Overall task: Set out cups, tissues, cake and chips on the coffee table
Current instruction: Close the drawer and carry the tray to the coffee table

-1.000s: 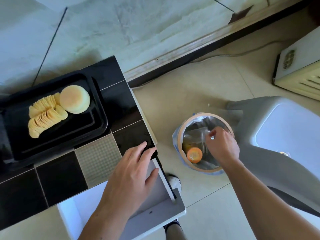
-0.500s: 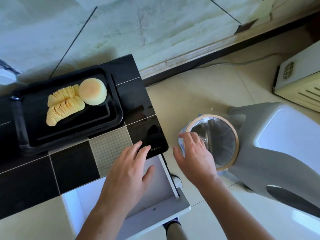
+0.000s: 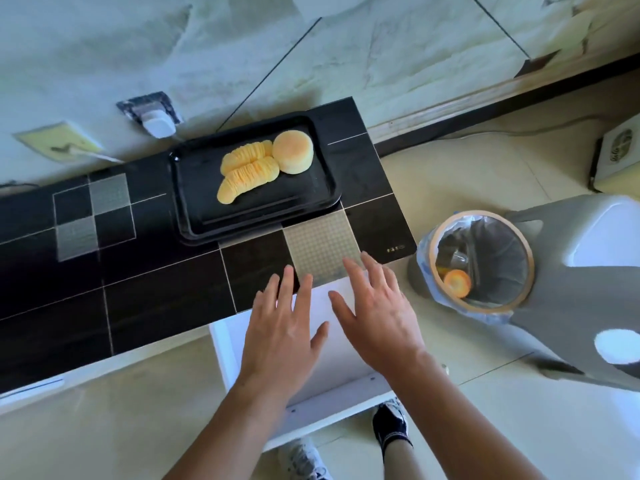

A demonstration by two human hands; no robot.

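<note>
Black desk [image 3: 156, 299]: beyond both spread, empty hands, left hand [image 3: 282, 332] and right hand [image 3: 375, 311], chips [image 3: 247, 174] and cake [image 3: 293, 152] are held in a tray [image 3: 207, 216]; the right hand has been withdrawn from the bin [image 3: 481, 259].

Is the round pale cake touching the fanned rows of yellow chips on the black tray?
Touching. In the head view, the round pale cake sits against the end of the fanned yellow chips on the black tray, with no gap between them.

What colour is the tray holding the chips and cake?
Glossy black; the tray shows plainly in the head view, on the dark tiled coffee table.
</note>
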